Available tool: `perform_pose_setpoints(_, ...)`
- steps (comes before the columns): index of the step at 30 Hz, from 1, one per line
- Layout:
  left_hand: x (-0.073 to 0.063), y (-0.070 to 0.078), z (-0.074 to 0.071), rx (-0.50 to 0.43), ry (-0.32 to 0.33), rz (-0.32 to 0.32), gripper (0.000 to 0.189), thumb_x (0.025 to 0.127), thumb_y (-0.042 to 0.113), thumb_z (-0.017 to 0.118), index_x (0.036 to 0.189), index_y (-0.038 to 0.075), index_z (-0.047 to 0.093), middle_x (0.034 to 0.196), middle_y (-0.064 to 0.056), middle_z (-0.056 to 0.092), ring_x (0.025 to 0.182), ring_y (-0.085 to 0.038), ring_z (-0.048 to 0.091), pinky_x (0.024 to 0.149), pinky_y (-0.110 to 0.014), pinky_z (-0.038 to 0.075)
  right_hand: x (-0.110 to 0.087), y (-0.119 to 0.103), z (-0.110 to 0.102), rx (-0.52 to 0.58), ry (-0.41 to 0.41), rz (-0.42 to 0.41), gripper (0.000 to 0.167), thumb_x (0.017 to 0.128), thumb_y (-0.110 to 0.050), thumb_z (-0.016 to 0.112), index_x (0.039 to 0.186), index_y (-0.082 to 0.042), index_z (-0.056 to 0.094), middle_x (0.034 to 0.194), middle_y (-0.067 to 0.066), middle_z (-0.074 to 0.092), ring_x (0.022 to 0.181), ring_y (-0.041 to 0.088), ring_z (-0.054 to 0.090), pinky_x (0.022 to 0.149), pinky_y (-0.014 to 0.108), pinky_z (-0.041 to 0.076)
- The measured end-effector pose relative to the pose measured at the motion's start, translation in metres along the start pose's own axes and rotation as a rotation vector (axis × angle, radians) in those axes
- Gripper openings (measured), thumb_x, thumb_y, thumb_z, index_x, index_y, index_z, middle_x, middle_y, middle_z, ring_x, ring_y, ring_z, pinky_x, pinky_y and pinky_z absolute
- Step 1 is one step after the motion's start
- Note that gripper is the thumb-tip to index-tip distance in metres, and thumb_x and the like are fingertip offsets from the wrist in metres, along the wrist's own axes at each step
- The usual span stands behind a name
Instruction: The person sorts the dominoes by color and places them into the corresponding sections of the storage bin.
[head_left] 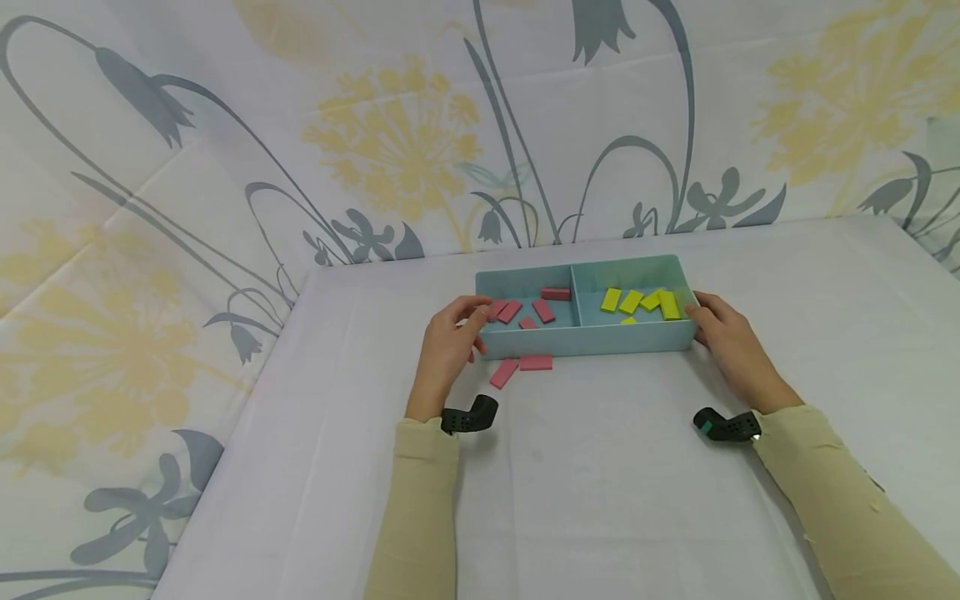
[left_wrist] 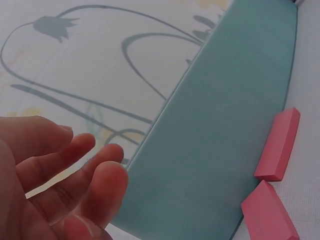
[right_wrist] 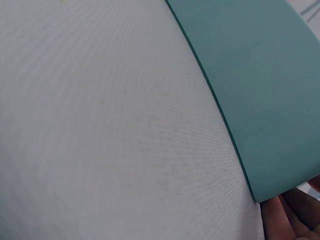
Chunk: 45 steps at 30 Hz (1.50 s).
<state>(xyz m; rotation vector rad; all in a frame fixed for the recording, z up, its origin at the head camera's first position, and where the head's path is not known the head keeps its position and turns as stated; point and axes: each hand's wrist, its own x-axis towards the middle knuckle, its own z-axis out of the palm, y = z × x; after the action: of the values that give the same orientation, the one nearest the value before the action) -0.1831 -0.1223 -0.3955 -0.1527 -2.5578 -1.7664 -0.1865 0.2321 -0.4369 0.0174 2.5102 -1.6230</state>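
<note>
A teal two-compartment box point(head_left: 585, 340) stands on the table. Several pink blocks point(head_left: 543, 311) lie in its left compartment and several yellow blocks point(head_left: 611, 300) in the right one. My left hand point(head_left: 447, 342) is at the box's left end, fingertips close to the rim; in the left wrist view its fingers point(left_wrist: 107, 192) are loosely bent with nothing between them. At the other end, my right hand point(head_left: 731, 346) holds the box's right corner, thumb over the rim and fingers against the outside wall. Those fingers point(right_wrist: 277, 220) show only partly in the right wrist view.
Two more pink blocks, one slanted point(head_left: 504, 373) and one lying sideways point(head_left: 536, 362), rest on the white tablecloth point(head_left: 592, 483) just before the box's front wall. Behind the table hangs a flower-patterned cloth point(head_left: 540, 125), which also runs along the left side.
</note>
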Motion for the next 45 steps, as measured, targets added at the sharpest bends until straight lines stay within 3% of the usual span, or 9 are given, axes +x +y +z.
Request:
perform_pose_setpoints(6, -0.0003, 0.0024, -0.0004, -0.039, -0.044, 0.006, 0.026, 0.09, 0.032, 0.051, 0.099, 0.01, 0.061, 0.08, -0.007, 0.061, 0.067, -0.035, 0.059, 0.048, -0.028, 0.043, 0.0007, 0.0002, 0.0007, 0.003, 0.0, 0.002, 0.074, 0.091, -0.055, 0.026, 0.143, -0.006, 0.006, 0.147, 0.016, 0.008, 0.127, 0.037, 0.026, 0.101, 0.051, 0.023)
perform_pose_setpoints(14, -0.001, 0.0038, -0.0012, 0.008, -0.165, -0.008, 0.032, 0.09, 0.036, 0.051, 0.096, 0.007, 0.063, 0.08, -0.006, 0.064, 0.07, -0.03, 0.061, 0.054, -0.031, 0.047, -0.0012, -0.0007, 0.0005, 0.001, 0.004, -0.01, 0.074, 0.091, -0.055, 0.026, 0.143, -0.005, 0.007, 0.147, 0.016, 0.009, 0.128, 0.036, 0.025, 0.101, 0.05, 0.024)
perform_pose_setpoints(19, -0.0024, 0.0035, -0.002, 0.066, -0.239, -0.017, 0.027, 0.092, 0.032, 0.049, 0.096, 0.011, 0.065, 0.082, -0.004, 0.065, 0.069, -0.022, 0.063, 0.06, -0.032, 0.048, -0.0011, -0.0001, 0.001, 0.011, 0.006, -0.011, 0.074, 0.091, -0.055, 0.026, 0.143, -0.004, 0.008, 0.147, 0.016, 0.009, 0.129, 0.035, 0.023, 0.101, 0.05, 0.024)
perform_pose_setpoints(25, -0.0036, 0.005, -0.0038, 0.14, -0.305, -0.035, 0.025, 0.091, 0.034, 0.049, 0.098, 0.016, 0.064, 0.087, -0.004, 0.066, 0.074, -0.021, 0.063, 0.065, -0.032, 0.049, -0.0007, 0.0002, 0.0007, 0.017, 0.001, -0.011, 0.074, 0.091, -0.055, 0.027, 0.143, -0.005, 0.007, 0.147, 0.016, 0.009, 0.128, 0.035, 0.024, 0.101, 0.05, 0.023)
perform_pose_setpoints(34, -0.0051, 0.0081, -0.0036, 0.269, -0.399, -0.087, 0.032, 0.089, 0.039, 0.05, 0.105, 0.015, 0.065, 0.094, -0.001, 0.064, 0.081, -0.018, 0.061, 0.071, -0.03, 0.048, -0.001, 0.0001, 0.0002, 0.009, -0.001, -0.016, 0.074, 0.091, -0.055, 0.026, 0.143, -0.005, 0.007, 0.147, 0.015, 0.009, 0.129, 0.035, 0.023, 0.101, 0.049, 0.024)
perform_pose_setpoints(45, -0.0058, 0.0054, 0.0009, 0.459, -0.44, -0.118, 0.033, 0.089, 0.037, 0.05, 0.116, 0.021, 0.059, 0.102, 0.005, 0.061, 0.083, -0.013, 0.057, 0.076, -0.03, 0.045, -0.0004, 0.0006, 0.0002, 0.004, -0.007, -0.009, 0.074, 0.091, -0.055, 0.025, 0.143, -0.006, 0.006, 0.147, 0.015, 0.008, 0.128, 0.035, 0.024, 0.101, 0.049, 0.024)
